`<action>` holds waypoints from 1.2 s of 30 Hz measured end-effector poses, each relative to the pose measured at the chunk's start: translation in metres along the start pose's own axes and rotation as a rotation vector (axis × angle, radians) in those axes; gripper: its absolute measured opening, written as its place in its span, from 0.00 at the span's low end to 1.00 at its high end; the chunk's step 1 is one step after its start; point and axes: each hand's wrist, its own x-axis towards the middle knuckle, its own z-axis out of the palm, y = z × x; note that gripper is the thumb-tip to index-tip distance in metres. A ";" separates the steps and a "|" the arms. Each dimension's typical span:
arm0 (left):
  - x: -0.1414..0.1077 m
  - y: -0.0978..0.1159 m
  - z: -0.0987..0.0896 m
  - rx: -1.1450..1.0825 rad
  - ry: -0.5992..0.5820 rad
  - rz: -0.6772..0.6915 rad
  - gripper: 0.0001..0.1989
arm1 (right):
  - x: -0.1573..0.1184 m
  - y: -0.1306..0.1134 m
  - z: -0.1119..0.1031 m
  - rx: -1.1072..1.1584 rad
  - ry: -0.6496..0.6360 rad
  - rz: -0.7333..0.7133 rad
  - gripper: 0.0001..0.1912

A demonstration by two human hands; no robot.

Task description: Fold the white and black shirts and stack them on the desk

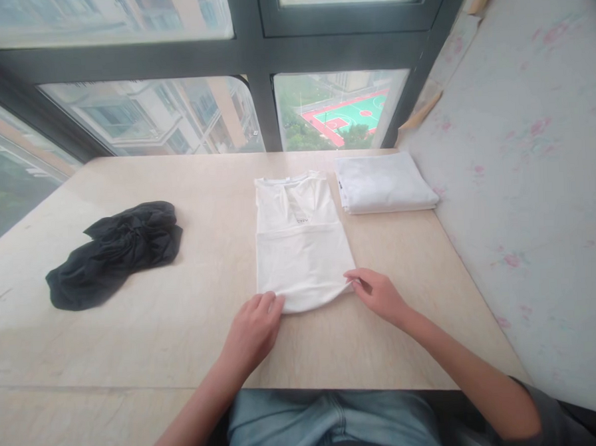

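A white T-shirt [303, 266] lies folded into a narrow rectangle on the pale wooden surface, collar end toward the window. Small dark lettering shows near its middle, and a folded edge crosses it just below. At the near left corner my left hand [256, 322] is closed over the cloth with its fingers bent; what the thumb does is partly hidden. My right hand [379, 295] pinches the near right corner between thumb and fingers. That corner is slightly raised, and the near edge between both hands bows toward me.
A folded white cloth [386, 184] rests at the back right beside the wall [530, 171]. Crumpled black fabric [120, 252] lies on the left of the wooden surface [210, 267]. Window frames [264, 58] stand along the far edge.
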 end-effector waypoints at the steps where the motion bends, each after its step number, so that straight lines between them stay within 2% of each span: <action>1: 0.001 0.001 0.000 0.006 0.000 -0.007 0.16 | 0.002 -0.001 0.000 0.069 0.022 0.103 0.14; 4: 0.005 0.002 0.002 -0.008 0.024 -0.030 0.15 | 0.009 -0.003 -0.001 0.223 0.046 0.286 0.16; 8: 0.006 -0.003 0.008 -0.006 0.087 -0.047 0.14 | 0.011 -0.001 -0.001 0.236 0.052 0.291 0.17; 10: 0.004 -0.006 0.013 -0.008 0.123 -0.052 0.14 | 0.005 0.002 -0.001 0.147 0.044 0.181 0.15; 14: -0.002 -0.012 0.020 -0.090 0.210 -0.081 0.13 | -0.013 0.005 0.000 -0.126 -0.059 -0.237 0.14; 16: -0.003 -0.015 0.021 -0.151 0.239 -0.109 0.13 | -0.020 0.005 0.002 -0.279 -0.088 -0.378 0.16; 20: 0.000 -0.022 0.016 -0.291 0.238 -0.168 0.12 | -0.022 0.000 0.010 -0.463 -0.007 -0.442 0.17; 25: 0.000 -0.027 0.001 -0.379 0.276 -0.183 0.10 | -0.012 -0.001 0.013 -0.454 0.113 -0.438 0.14; 30: -0.024 -0.018 -0.006 -0.272 0.322 -0.084 0.09 | -0.025 -0.006 -0.003 -0.368 0.116 -0.490 0.13; 33: -0.051 0.000 -0.013 -0.248 0.294 -0.018 0.10 | -0.051 -0.018 -0.019 -0.317 0.073 -0.485 0.14; 36: -0.081 0.024 -0.028 -0.274 0.226 0.027 0.13 | -0.083 -0.036 -0.038 -0.230 -0.046 -0.393 0.15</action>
